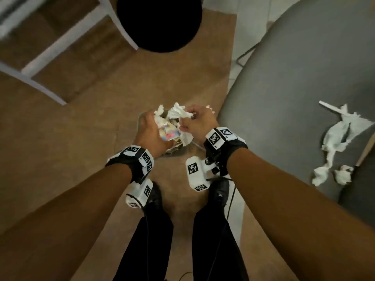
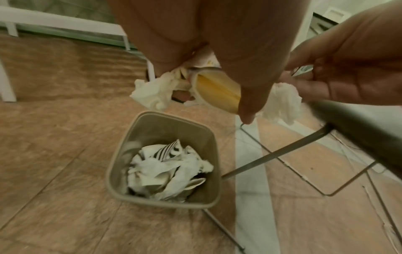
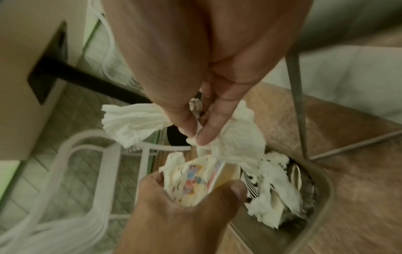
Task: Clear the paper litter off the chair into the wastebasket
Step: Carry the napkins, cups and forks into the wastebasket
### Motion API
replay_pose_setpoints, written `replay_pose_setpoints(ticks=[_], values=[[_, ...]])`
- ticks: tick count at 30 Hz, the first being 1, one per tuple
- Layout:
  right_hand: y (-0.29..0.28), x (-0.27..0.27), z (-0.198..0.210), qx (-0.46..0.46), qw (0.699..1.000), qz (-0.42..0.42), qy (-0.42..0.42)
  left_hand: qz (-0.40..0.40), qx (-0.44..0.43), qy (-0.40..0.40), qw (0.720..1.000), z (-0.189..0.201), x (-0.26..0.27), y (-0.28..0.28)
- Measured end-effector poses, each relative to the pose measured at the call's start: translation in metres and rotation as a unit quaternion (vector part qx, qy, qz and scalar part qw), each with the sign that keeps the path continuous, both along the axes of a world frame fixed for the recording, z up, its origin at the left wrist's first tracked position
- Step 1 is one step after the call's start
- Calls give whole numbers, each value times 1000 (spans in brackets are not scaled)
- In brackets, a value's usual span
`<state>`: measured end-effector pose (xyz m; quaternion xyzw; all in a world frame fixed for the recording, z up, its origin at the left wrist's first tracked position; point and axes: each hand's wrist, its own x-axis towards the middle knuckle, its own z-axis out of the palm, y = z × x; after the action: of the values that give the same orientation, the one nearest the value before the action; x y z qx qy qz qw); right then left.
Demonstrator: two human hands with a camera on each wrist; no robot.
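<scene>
Both hands hover over the beige wastebasket (image 2: 152, 123), which stands on the floor left of the grey chair (image 1: 294, 63) and holds crumpled paper (image 2: 167, 168). My left hand (image 1: 151, 131) grips a printed paper cup (image 3: 195, 178) together with a white tissue (image 2: 152, 91). My right hand (image 1: 195, 118) pinches a crumpled white tissue (image 3: 234, 137) between thumb and fingers just above the cup. On the chair seat lie a torn tissue strip (image 1: 343, 130) and small paper wads (image 1: 343, 174). The basket is mostly hidden by my hands in the head view.
A black round stool (image 1: 160, 21) and a white frame (image 1: 50, 57) stand beyond the basket. A wooden stick (image 1: 365, 151) lies at the seat's right edge. The chair's metal legs (image 2: 272, 154) run close beside the basket. My feet are just behind it.
</scene>
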<state>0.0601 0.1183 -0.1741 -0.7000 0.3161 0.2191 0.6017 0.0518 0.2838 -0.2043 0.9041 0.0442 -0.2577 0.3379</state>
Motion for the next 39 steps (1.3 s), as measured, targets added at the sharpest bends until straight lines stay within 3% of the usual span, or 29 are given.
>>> replay_pose_setpoints(ticks=[7, 14, 18, 21, 24, 28, 31, 34, 39], values=[[58, -4, -100, -146, 980, 100, 86, -1, -10, -24, 1000, -109, -9, 35], [72, 5, -177, -209, 956, 191, 75, -151, 153, -94, 972, -169, -4, 15], [66, 2, -195, -168, 945, 251, 127, -194, 155, -30, 968, -195, -2, 10], [57, -7, -192, -172, 934, 290, 121, -298, 219, 27, 929, -199, -3, 10], [46, -13, -175, -144, 944, 282, 94, -329, 246, 69, 909, -177, 6, 13], [41, -14, -128, -94, 975, 186, 73, -315, 233, 96, 915, -116, 27, 18], [27, -13, -87, -91, 985, 136, 54, -310, 229, 64, 921, -61, 42, 12], [0, -15, -36, -81, 991, 109, 21, -291, 231, 19, 928, -3, 56, -15], [-70, -27, 33, -67, 998, -4, -3, -313, 189, -38, 930, 77, 61, -108]])
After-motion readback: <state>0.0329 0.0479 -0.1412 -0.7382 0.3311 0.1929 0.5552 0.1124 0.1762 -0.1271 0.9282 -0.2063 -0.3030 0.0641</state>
